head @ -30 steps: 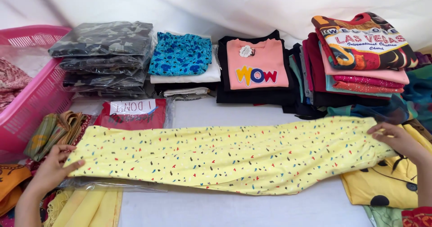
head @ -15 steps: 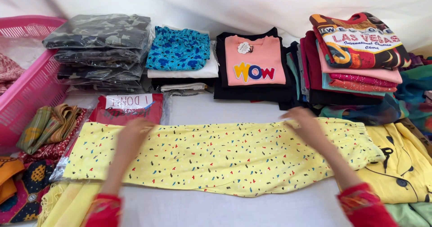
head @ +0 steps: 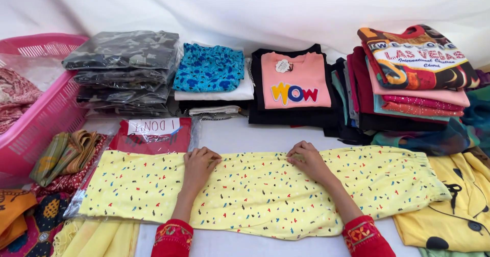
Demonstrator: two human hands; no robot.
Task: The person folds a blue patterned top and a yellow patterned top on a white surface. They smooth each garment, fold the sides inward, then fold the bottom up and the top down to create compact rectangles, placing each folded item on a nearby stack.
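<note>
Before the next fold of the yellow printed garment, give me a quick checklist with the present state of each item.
1. Left hand on the yellow printed garment, at its far edge: ok.
2. Right hand on the same edge: ok.
3. Cloth lying flat, full length: ok.
4. Its left end free of the red packaged shirt: not ok, it overlaps it.
5. Its right end free of the yellow shirt: cannot tell.
6. Fingers pinching the edge: cannot tell.

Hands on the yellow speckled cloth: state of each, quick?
Left hand: fingers curled, gripping the top edge of the yellow speckled cloth garment.
Right hand: fingers curled, gripping the same edge.
</note>
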